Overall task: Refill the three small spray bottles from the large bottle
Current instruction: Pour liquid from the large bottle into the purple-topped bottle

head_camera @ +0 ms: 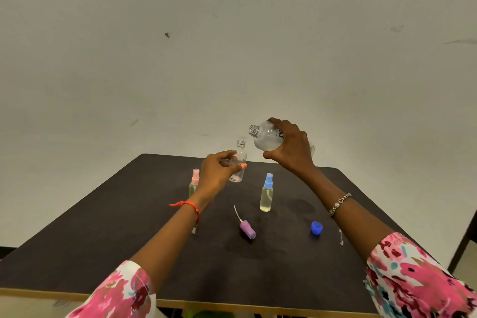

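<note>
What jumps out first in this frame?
Mid-frame, the right hand tips the uncapped large bottle toward the open small bottle, which the left hand holds just beside it. Nearer the camera, a purple spray head with its tube and a blue cap lie on the dark table. A blue-topped spray bottle stands upright just beyond them.

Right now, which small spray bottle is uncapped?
The clear one in the left hand; the pink-topped bottle and the blue-topped bottle have sprayers on.
</note>
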Motion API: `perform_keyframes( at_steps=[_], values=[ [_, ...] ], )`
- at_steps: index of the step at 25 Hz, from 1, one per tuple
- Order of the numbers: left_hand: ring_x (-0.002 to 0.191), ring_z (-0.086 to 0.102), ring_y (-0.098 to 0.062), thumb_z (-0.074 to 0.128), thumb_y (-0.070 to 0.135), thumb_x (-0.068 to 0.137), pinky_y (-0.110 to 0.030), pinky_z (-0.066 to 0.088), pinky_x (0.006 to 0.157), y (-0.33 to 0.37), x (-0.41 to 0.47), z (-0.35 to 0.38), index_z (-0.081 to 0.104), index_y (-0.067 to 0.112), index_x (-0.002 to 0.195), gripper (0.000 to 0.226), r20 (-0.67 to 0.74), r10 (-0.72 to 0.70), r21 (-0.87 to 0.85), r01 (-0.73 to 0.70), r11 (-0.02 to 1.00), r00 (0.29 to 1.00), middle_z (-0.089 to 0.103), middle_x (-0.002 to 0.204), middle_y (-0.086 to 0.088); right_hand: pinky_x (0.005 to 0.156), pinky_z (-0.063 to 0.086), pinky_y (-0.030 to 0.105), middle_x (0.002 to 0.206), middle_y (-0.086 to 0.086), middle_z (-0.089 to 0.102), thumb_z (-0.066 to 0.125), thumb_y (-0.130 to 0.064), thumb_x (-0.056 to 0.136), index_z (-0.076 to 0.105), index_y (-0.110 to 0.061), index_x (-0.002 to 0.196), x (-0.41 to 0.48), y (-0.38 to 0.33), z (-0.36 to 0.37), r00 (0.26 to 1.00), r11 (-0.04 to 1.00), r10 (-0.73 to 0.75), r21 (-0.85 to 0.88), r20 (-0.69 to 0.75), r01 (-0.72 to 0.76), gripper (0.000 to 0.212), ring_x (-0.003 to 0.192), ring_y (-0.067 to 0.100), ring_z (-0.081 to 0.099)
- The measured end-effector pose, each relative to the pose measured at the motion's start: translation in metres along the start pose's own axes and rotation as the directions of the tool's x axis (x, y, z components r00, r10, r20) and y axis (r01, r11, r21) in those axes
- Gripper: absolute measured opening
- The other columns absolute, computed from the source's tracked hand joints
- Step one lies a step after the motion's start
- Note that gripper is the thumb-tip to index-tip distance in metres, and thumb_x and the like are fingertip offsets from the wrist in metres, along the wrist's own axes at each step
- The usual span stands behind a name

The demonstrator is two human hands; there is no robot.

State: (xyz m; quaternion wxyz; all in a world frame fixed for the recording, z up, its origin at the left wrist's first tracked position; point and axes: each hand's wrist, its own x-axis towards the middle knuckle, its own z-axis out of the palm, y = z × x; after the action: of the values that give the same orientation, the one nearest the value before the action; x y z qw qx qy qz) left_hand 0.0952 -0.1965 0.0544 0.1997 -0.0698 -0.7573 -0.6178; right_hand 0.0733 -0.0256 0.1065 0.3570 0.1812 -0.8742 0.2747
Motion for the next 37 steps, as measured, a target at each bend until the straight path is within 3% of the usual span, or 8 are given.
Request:
perform_keyframes(
  at_steps=[10,37],
  values=[
    [0.115,0.056,-0.025,0.072,0.015,0.076,-0.032,0.046,0.094,0.0014,-0.0024,-0.0036,0.054,0.007,0.126,0.053,0.018,-0.024,0.016,0.024,1.000,1.000,0.059,0.126,-0.013,0.092,0.033,0.036,0.115,0.004,0.061,0.079,-0.020,0.055,0.051,-0.020,0.125,0.0043,-0.0003,0.0028,0.995,0.994,-0.063,-0.084,0.078,0.069,0.075,0.104,0.026,0.053],
    [0.116,0.056,-0.026,0.074,0.016,0.074,-0.037,0.046,0.099,0.0006,-0.0050,-0.0032,0.055,0.007,0.125,0.054,0.037,-0.049,0.049,0.047,0.998,0.998,0.059,0.127,-0.013,0.094,0.030,0.038,0.118,0.003,0.061,0.079,-0.019,0.056,0.053,-0.019,0.123,0.0073,0.0045,0.0002,0.982,0.970,-0.157,-0.169,0.104,0.173,0.072,0.106,0.028,0.052]
  ],
)
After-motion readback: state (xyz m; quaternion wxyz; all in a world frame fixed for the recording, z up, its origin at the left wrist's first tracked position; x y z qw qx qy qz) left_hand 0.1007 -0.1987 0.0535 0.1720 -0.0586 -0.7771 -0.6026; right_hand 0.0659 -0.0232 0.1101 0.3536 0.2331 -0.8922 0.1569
